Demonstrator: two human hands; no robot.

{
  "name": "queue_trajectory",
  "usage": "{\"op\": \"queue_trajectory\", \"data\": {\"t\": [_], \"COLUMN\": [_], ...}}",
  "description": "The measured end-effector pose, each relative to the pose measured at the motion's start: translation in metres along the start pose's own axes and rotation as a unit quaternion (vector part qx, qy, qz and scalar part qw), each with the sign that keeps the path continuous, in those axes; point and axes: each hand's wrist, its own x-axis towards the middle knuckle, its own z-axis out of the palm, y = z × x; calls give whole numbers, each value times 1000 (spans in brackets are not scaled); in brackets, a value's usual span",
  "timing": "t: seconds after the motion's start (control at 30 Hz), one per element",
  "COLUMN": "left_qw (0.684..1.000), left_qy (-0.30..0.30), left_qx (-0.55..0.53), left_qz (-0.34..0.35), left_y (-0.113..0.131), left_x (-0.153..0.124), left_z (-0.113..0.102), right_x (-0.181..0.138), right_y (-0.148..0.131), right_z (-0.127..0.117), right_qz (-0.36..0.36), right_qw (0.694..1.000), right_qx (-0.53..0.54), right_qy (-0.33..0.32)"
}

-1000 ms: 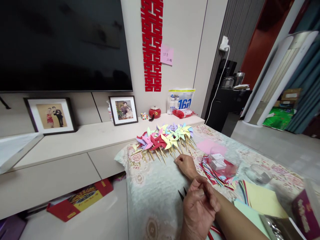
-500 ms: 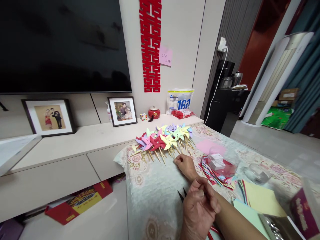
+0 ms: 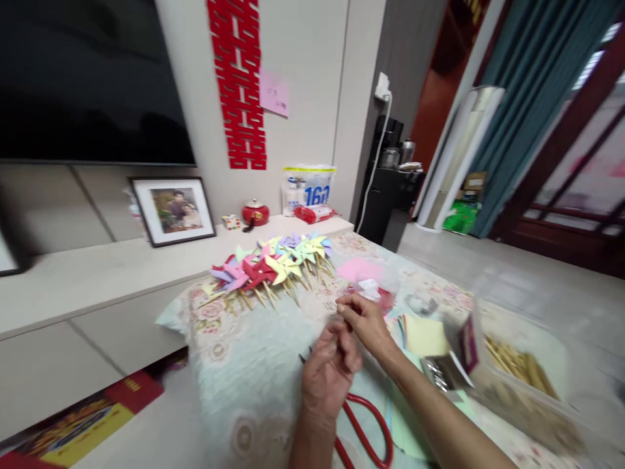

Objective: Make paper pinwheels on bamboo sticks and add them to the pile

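At 10 o'clock on the surface (image 3: 258,365), many pinwheels (image 3: 258,272) look finished, their sticks slanting toward 5. The left hand (image 3: 328,368) curls palm-up; I cannot tell its grip. Partly hidden below it, the red-handled scissors (image 3: 355,426) point toward 11, long axis 11–5. The right hand's (image 3: 366,322) grip looks narrow, its contents unclear. Toward 4, paper squares (image 3: 424,335) and tubbed sticks (image 3: 527,371) seem left to use.

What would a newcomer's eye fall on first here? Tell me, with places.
Most likely the cluster of many-coloured pinwheels toward the far end of the flowered cloth. Next, perhaps, the bright red cut-out strip on the wall, right of the dark screen. Then the red-handled scissors, partly hidden behind the left hand.
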Motion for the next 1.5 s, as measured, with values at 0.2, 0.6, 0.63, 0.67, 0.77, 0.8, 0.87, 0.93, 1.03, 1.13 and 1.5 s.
{"op": "queue_trajectory", "data": {"t": [0.2, 0.6, 0.63, 0.67, 0.77, 0.8, 0.87, 0.93, 1.03, 1.13, 1.5], "left_qw": [993, 973, 972, 972, 973, 973, 974, 973, 971, 970, 969], "left_qy": [53, 77, 76, 75, 71, 69, 64, 56, 47, 42, 22], "left_qx": [91, 204, 206, 207, 203, 202, 203, 207, 213, 219, 221], "left_qz": [-44, -78, -79, -80, -82, -82, -83, -86, -95, -101, -107], "left_y": [-3, -13, -13, -13, -13, -13, -12, -12, -11, -12, -13], "left_x": [3, 2, 2, 2, 2, 2, 2, 3, 3, 4, 4], "left_z": [-3, -7, -7, -8, -9, -10, -10, -10, -9, -6, -5], "right_x": [-103, -124, -108, -92, -42, -28, -7, 6, 13, 16, 15], "right_y": [-8, -58, -60, -61, -52, -46, -34, -23, -12, -7, -1], "right_z": [-54, -149, -160, -170, -194, -198, -201, -198, -190, -183, -171], "right_qz": [-60, -65, -45, -27, 15, 22, 42, 58, 76, 83, 125], "right_qw": [990, 932, 926, 916, 863, 854, 835, 812, 776, 745, 684], "right_qx": [-131, -344, -364, -390, -495, -508, -532, -555, -587, -614, -661], "right_qy": [8, -89, -86, -85, -104, -110, -136, -170, -218, -248, -282]}}
